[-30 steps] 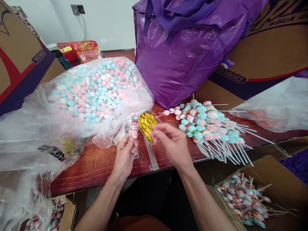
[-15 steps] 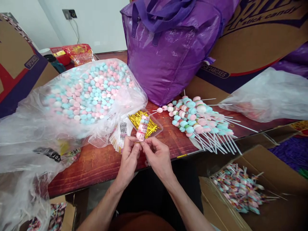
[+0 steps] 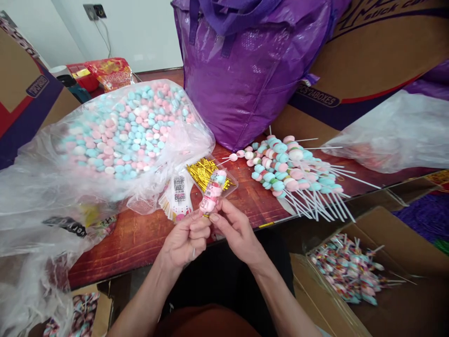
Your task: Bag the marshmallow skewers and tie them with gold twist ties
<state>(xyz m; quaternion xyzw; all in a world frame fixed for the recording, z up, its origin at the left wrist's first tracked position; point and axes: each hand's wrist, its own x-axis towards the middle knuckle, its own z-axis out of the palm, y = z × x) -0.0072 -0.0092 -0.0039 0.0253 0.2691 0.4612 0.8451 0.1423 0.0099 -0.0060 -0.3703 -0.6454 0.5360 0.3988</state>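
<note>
My left hand (image 3: 185, 238) and my right hand (image 3: 233, 229) meet over the front edge of the red wooden table (image 3: 140, 238). Together they pinch the base of a wrapped candy skewer (image 3: 212, 192) of pink and blue marshmallow pieces in a printed sleeve, which points up and away. A thin gold strip shows between the fingertips at the sleeve's neck. Just behind lies a clear tray of gold twist ties (image 3: 206, 172), with a stack of printed sleeves (image 3: 178, 196) to its left.
A big clear bag of pink and blue candies (image 3: 126, 126) fills the left. Several unwrapped skewers (image 3: 291, 173) lie at the right. A purple tote (image 3: 252, 70) stands behind. A cardboard box of wrapped skewers (image 3: 347, 276) sits at the lower right.
My right hand came back from the twist ties to the skewer held by my left hand. Both hands now pinch its base, and the skewer tilts to the right.
</note>
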